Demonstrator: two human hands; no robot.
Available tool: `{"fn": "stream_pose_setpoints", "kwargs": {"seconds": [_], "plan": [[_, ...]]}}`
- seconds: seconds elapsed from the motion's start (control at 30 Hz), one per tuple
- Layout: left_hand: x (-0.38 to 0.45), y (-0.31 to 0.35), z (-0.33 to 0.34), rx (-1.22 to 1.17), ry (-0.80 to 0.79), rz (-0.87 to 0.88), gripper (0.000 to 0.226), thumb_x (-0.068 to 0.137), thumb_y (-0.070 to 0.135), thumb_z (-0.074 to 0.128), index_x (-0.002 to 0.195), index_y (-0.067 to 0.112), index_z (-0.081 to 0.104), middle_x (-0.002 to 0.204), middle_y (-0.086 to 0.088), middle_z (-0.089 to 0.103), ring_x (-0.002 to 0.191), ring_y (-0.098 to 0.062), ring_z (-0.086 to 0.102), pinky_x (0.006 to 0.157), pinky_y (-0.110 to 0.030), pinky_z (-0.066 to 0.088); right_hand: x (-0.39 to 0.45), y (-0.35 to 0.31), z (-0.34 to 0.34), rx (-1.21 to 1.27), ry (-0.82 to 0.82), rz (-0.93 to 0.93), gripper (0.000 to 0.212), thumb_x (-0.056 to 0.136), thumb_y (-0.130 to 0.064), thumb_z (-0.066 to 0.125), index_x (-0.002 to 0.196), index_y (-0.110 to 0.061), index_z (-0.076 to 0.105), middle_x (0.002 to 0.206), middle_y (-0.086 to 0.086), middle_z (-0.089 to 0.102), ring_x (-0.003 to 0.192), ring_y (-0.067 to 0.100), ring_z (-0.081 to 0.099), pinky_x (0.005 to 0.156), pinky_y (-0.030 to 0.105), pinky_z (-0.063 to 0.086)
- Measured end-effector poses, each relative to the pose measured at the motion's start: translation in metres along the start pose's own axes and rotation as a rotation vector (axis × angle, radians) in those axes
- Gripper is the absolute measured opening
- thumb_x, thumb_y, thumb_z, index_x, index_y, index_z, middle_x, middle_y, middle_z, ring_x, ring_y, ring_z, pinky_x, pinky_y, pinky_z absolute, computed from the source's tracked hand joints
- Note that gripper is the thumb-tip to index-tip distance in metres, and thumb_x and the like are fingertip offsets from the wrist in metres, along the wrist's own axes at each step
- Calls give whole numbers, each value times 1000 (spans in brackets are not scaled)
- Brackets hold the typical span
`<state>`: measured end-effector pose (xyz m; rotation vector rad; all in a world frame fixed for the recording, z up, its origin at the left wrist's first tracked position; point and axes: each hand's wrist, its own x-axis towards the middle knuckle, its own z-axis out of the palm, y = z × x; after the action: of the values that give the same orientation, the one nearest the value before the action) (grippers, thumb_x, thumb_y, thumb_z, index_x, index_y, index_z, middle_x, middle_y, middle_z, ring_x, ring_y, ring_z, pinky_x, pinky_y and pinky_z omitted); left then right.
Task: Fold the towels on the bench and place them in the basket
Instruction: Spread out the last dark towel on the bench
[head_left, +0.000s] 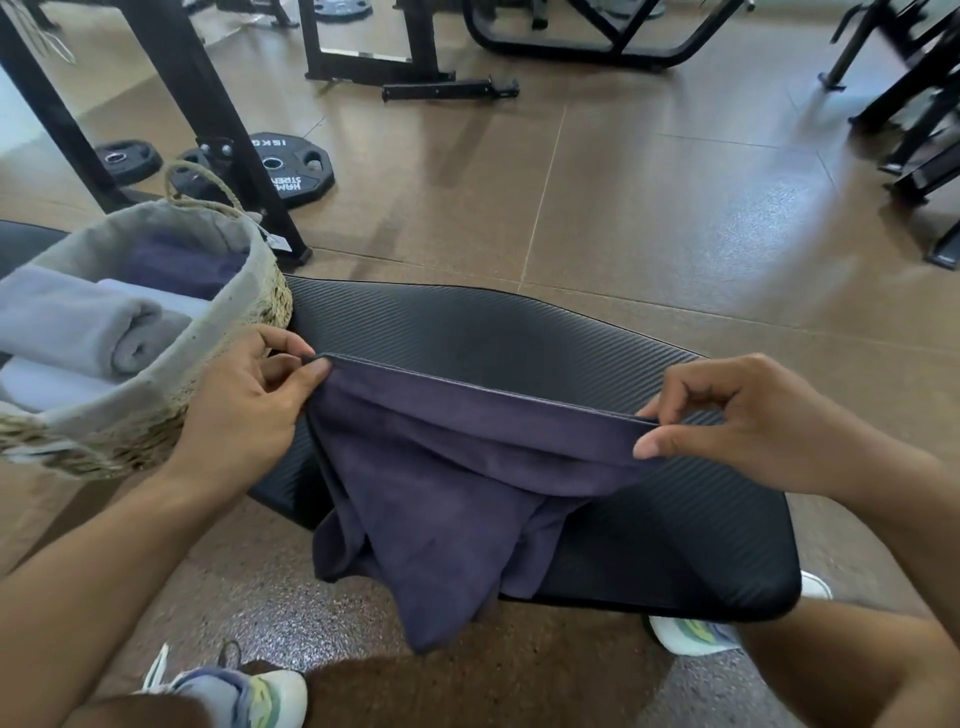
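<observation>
A dark purple towel (441, 499) hangs doubled over the black padded bench (649, 535), its lower part drooping past the bench's near edge. My left hand (249, 405) pinches the towel's top left corner, and my right hand (748, 431) pinches its top right corner, so the upper edge is stretched straight between them. On the bench's left end stands a woven basket (260, 306) with a grey cloth lining. Inside it lie a rolled grey towel (93, 327) and a folded dark purple towel (182, 270).
Black weight plates (291, 166) lie on the brown floor behind the basket, beside a black rack post (218, 130). More black machine frames stand at the back and far right. My feet in light sneakers (249, 691) are under the bench's near side.
</observation>
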<state>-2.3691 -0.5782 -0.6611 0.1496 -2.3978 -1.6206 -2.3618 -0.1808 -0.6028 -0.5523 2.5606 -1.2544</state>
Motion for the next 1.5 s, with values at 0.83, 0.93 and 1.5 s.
{"fn": "stream_pose_setpoints", "kwargs": {"seconds": [0.83, 0.93, 1.5], "plan": [[0, 8, 5, -244, -103, -188, 6, 94, 12, 65, 94, 17, 69, 77, 7, 74, 71, -1, 65, 62, -10, 52, 8, 15, -11, -283, -57, 78, 9, 77, -45, 80, 81, -37, 80, 79, -19, 75, 80, -1, 69, 74, 19, 49], [-1, 6, 4, -261, -91, -242, 6, 94, 16, 66, 92, 18, 70, 78, 5, 73, 72, -5, 62, 62, -11, 52, 7, 20, -13, -244, -130, 72, 10, 75, -40, 85, 84, -39, 80, 81, -17, 75, 81, 3, 70, 76, 24, 50], [-22, 45, -13, -270, -164, -216, 23, 94, 12, 63, 77, 23, 75, 70, 4, 69, 62, -3, 59, 57, -12, 52, -15, -1, -7, 34, 110, -19, 73, 98, -67, 42, 80, 3, 50, 73, -5, 47, 72, 8, 46, 71, 33, 38]]}}
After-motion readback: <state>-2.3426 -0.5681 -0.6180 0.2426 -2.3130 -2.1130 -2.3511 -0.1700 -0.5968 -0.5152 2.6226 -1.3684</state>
